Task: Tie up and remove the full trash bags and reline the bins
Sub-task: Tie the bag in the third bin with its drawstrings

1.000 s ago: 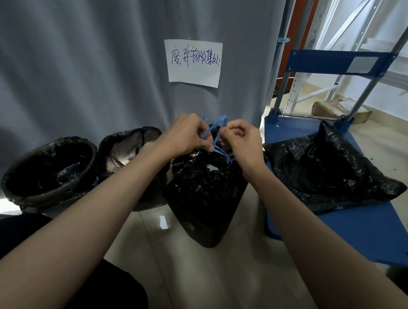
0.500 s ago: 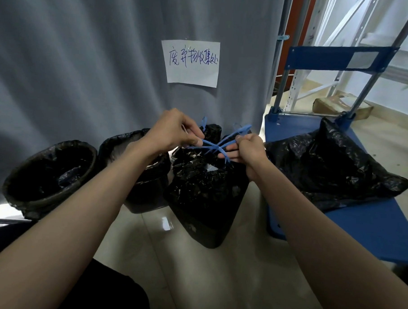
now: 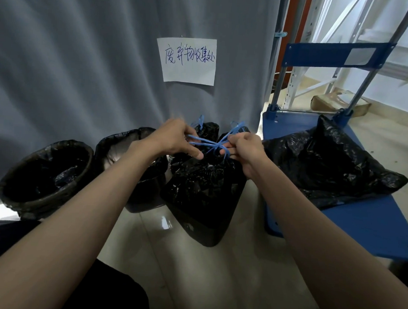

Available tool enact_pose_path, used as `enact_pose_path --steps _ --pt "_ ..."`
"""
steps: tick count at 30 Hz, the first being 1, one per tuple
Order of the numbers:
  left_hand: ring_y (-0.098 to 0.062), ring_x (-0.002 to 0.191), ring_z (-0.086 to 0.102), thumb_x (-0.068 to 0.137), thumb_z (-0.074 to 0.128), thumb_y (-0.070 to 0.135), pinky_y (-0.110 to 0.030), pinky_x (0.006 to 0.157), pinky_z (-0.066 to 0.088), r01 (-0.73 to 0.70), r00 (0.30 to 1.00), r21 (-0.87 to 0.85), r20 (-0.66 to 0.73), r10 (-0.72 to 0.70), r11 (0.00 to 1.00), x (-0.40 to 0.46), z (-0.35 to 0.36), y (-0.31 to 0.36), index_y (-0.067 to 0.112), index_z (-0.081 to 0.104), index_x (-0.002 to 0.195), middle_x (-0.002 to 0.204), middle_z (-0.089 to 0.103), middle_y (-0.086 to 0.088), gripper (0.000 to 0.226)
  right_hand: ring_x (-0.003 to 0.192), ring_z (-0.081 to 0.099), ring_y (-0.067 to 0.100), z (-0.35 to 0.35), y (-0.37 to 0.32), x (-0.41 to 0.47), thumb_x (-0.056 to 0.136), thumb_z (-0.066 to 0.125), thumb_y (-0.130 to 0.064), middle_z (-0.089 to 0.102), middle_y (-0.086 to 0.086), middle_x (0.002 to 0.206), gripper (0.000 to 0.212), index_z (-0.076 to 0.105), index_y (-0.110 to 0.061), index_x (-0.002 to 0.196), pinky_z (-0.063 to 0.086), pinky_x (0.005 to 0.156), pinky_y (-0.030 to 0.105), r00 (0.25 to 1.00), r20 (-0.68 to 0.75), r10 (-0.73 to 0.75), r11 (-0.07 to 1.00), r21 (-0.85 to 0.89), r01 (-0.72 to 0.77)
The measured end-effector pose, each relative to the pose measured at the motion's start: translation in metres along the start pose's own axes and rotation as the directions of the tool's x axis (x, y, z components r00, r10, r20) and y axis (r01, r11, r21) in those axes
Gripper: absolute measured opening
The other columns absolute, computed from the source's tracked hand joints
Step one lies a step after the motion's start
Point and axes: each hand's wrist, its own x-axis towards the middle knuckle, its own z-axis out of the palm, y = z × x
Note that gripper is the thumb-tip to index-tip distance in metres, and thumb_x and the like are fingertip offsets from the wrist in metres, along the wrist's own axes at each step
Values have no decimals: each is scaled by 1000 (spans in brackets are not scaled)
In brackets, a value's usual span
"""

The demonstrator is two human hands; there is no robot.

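A full black trash bag (image 3: 203,189) sits in a black bin (image 3: 206,234) on the floor in front of me. Its blue drawstrings (image 3: 210,144) cross in a knot above the bag's mouth. My left hand (image 3: 175,138) pinches the strings' left ends, and my right hand (image 3: 243,148) pinches the right ends, both just above the bag. Behind it stands another tied black bag (image 3: 208,131) with a blue string. Two lined bins stand to the left: a round one (image 3: 43,177) and a darker one (image 3: 137,165).
A blue platform cart (image 3: 359,222) stands at the right with a filled black bag (image 3: 333,164) lying on its deck. A grey curtain (image 3: 85,67) with a handwritten paper sign (image 3: 188,60) hangs behind the bins. A cardboard box (image 3: 338,104) lies beyond the cart.
My hands have drawn apart sideways, pulling the blue drawstrings out into a tighter crossed knot over the bag's mouth. The bag and bins have stayed in place.
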Motion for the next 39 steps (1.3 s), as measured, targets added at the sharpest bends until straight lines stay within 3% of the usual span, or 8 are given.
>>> enact_pose_path --steps 4,6,10,14,17,21,33,39 --pt "-1 81 56 60 87 49 -24 75 41 -105 994 20 34 105 994 3 2 18 32 71 111 94 66 17 56 52 68 20 1 -2 -1 97 56 -10 68 5 62 8 55 -2 99 55 66 34 999 43 -26 999 -19 26" --pt "3 69 53 64 85 48 -25 71 40 -153 986 -13 68 154 988 5 7 23 30 74 102 82 66 15 43 52 68 21 0 -2 -4 96 56 -8 69 7 62 10 56 0 101 57 73 38 997 66 -35 999 -26 37" --pt "-22 67 54 69 84 41 -32 65 38 -144 989 -127 7 146 981 5 21 24 20 73 78 75 68 -12 25 49 66 15 -4 -3 -6 97 56 -10 68 4 60 12 59 1 100 55 67 36 998 56 -32 997 -66 35" --pt "-8 59 47 70 85 30 -26 57 35 -149 987 -184 -87 135 972 6 29 22 20 73 76 70 65 -12 18 37 56 15 -5 0 -4 98 54 -14 58 6 64 16 57 -5 85 55 63 35 999 40 37 997 -70 -34" --pt "-6 57 49 67 85 29 -27 58 41 -208 955 -97 -236 181 973 4 32 23 22 69 82 63 61 2 23 32 51 14 -2 1 -2 94 58 -9 53 6 62 13 58 -4 82 59 81 45 995 36 95 992 -84 -92" --pt "-12 66 54 71 81 34 -32 64 47 -325 885 93 -321 338 941 -1 32 27 25 66 97 74 57 7 32 38 58 17 -1 -1 -4 88 59 -6 53 5 55 7 61 -2 83 61 65 35 987 49 156 976 -163 -146" --pt "-19 81 58 86 70 31 -34 69 43 -526 724 466 -194 662 712 -6 34 30 24 79 97 84 70 5 16 33 42 9 -1 2 -8 84 72 -11 55 8 58 14 68 3 86 60 84 41 958 169 230 956 -223 -190" --pt "-18 80 58 87 69 33 -31 68 40 -538 699 513 -172 694 669 -8 37 29 26 78 97 86 69 8 15 33 37 8 -5 1 -10 85 69 -8 55 7 57 16 64 -3 71 60 69 31 948 197 251 948 -248 -199"
